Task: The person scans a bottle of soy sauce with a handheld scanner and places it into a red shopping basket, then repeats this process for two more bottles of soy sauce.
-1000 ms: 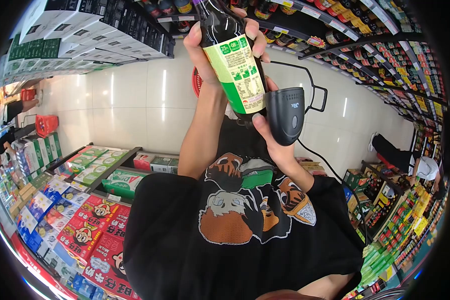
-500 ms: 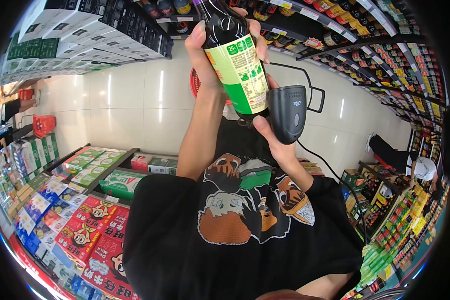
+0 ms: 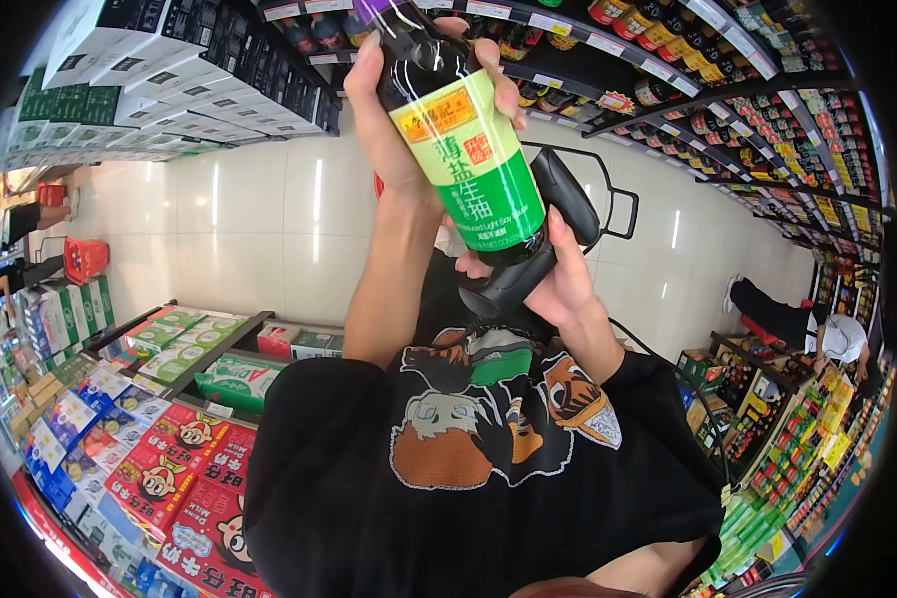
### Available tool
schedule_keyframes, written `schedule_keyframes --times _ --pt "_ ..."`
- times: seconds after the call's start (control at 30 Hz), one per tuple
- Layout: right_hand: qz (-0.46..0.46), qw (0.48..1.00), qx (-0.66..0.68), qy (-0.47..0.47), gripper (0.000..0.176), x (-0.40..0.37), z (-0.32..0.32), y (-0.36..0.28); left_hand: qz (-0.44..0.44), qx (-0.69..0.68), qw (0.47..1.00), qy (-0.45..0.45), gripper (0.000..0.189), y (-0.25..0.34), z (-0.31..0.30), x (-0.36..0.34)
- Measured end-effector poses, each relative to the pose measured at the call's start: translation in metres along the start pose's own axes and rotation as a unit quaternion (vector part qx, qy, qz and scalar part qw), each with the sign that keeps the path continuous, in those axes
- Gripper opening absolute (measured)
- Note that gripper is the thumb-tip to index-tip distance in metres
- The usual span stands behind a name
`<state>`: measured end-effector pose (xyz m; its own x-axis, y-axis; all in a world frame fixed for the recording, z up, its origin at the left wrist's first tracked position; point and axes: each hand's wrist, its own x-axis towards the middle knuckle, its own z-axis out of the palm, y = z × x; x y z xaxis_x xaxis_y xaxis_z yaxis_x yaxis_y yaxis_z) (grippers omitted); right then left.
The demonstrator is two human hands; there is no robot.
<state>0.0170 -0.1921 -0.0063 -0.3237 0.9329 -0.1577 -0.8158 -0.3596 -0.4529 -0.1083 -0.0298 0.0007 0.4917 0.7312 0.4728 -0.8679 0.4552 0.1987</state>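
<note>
A dark soy sauce bottle (image 3: 471, 164) with a purple cap and a yellow-and-green label leans tilted in front of my chest, label side facing me. My left hand (image 3: 394, 149) is wrapped round its upper part, thumb on one side and fingertips on the other. In my right hand (image 3: 568, 284) is a black corded handheld device (image 3: 508, 289), lying slantwise behind the bottle's base. Fingertips of that hand show beside the bottle's bottom end. Part of the device is hidden by the bottle and my fingers.
A black basket handle (image 3: 623, 214) shows beyond the bottle. Shelves of bottles (image 3: 658, 70) rise at the upper right. Stacked cartons (image 3: 169, 60) stand at the upper left, red milk boxes (image 3: 184, 458) at the lower left. A person (image 3: 817, 329) bends at the right-hand shelves.
The bottle has turned, bringing its front label round in place of the fine-print back label, and shifted slightly left. The black device has swung from upright beside the bottle to slanting behind its base.
</note>
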Motion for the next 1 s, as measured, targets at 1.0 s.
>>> schedule_keyframes --times 1.0 --pt "-0.037 0.982 -0.071 0.169 0.059 0.010 -0.030 0.000 -0.028 0.038 0.978 0.203 0.050 -0.010 -0.013 0.002"
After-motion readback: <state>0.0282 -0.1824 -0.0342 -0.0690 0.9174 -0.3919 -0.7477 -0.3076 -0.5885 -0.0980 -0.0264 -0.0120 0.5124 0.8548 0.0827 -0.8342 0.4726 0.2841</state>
